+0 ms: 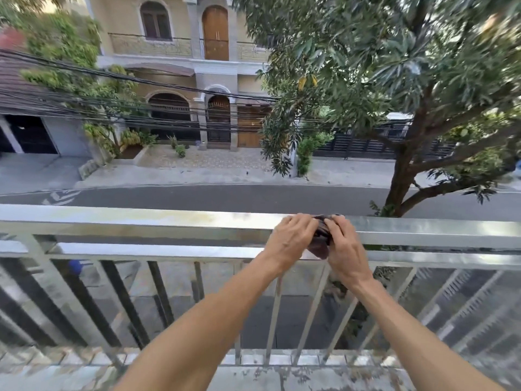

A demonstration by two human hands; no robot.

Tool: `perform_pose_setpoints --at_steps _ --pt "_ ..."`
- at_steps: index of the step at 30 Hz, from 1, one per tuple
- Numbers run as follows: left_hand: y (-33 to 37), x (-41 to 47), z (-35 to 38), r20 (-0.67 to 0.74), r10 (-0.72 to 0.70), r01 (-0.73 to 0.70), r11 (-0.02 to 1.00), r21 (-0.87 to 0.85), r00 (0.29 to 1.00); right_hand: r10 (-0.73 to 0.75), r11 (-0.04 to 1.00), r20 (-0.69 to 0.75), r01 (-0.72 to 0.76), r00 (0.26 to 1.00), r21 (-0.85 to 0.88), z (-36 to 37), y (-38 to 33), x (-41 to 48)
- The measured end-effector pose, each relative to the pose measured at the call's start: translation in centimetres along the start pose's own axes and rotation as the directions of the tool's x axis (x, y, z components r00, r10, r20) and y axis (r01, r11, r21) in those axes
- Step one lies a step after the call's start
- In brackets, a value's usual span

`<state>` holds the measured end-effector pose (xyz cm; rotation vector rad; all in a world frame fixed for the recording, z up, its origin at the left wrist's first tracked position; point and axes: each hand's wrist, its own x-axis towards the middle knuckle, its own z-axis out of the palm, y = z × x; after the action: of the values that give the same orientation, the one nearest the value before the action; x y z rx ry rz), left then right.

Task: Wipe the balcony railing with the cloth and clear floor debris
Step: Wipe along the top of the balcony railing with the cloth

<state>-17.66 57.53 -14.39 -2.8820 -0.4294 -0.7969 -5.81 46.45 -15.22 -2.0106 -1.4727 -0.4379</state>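
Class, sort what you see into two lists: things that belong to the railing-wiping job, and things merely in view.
Belongs to the job: cloth, railing, left hand, right hand; both hands hold the cloth.
Just there: tree, house, overhead cables, road.

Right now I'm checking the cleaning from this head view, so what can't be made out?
Head view: the cloth is mostly covered by the left grip and right grip; only a dark bunch shows.
The railing top beneath them is hidden, so dirt there is unknown.
The floor is cut off by the bottom edge; debris unclear.
The blue thing behind the left bars is blurred.
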Motion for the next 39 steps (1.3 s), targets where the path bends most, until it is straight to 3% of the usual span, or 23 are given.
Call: perform_pose_setpoints --at_steps 2,4,8,13,25,29,35,37,39 --pt "1.5 1.6 1.3 0.047 0.032 -0.034 0.998 0.049 0.998 0.071 0.986 0.177 -0.043 0.982 -0.159 0.3 3.7 -0.8" --pt "1.5 1.9 2.2 0.118 0.033 -0.044 0.994 0.099 0.992 0.068 0.950 0.279 0.023 0.958 -0.310 1.3 6.1 -1.6" --pt "-0.4 0.7 3.1 0.186 0.026 -0.070 0.971 0.229 0.982 -0.023 0.911 0.148 0.082 0.989 -0.405 3.9 6.5 -1.3" --pt "-2.4 -1.4 2.7 0.098 -0.002 -0.027 0.956 0.291 0.995 -0.129 0.935 -0.030 0.112 0.991 -0.337 7.0 3.1 -0.4" --pt "-14.0 -11.6 -4.3 0.023 -0.228 0.170 0.786 0.595 0.974 -0.368 0.918 0.201 0.389 0.908 -0.079 11.1 -12.4 4.9" --pt "-12.8 -9.7 -6.1 0.043 -0.301 0.233 0.813 0.534 0.953 -0.385 0.922 0.090 0.379 0.919 0.072 8.9 -12.1 6.4" --pt "-6.9 0.6 -4.6 0.183 -0.320 0.287 0.940 0.184 0.930 -0.156 0.983 -0.049 0.159 0.987 0.088 3.3 -3.9 7.7" --pt "-5.1 3.4 -3.7 0.306 -0.300 0.302 0.952 0.041 0.904 -0.054 0.998 0.018 0.054 0.998 0.022 1.8 -0.9 7.8" --pt "-3.8 4.9 -2.6 0.449 -0.255 0.309 0.950 -0.050 0.856 0.027 0.997 0.244 -0.010 0.969 -0.072 1.3 1.6 7.1"
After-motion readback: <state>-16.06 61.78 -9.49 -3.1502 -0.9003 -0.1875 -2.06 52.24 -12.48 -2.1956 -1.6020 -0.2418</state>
